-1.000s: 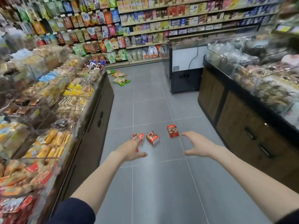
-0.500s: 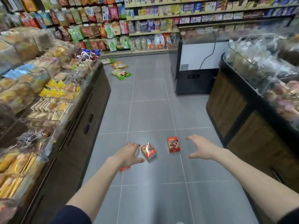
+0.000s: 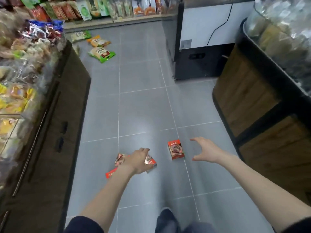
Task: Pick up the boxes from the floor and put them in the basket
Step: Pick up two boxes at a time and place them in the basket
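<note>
On a shop aisle's grey tiled floor, three red boxes are lying; the left hand is covering two, its grip hidden, while the right hand, grip wide, is hovering just right of the third box, probably needing to straddle it squarely before closing.

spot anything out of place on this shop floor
Yes. Three red boxes lie scattered on the floor, and three snack bags lie farther up the aisle below the shelf. Stock belongs on shelves, not underfoot.
</note>
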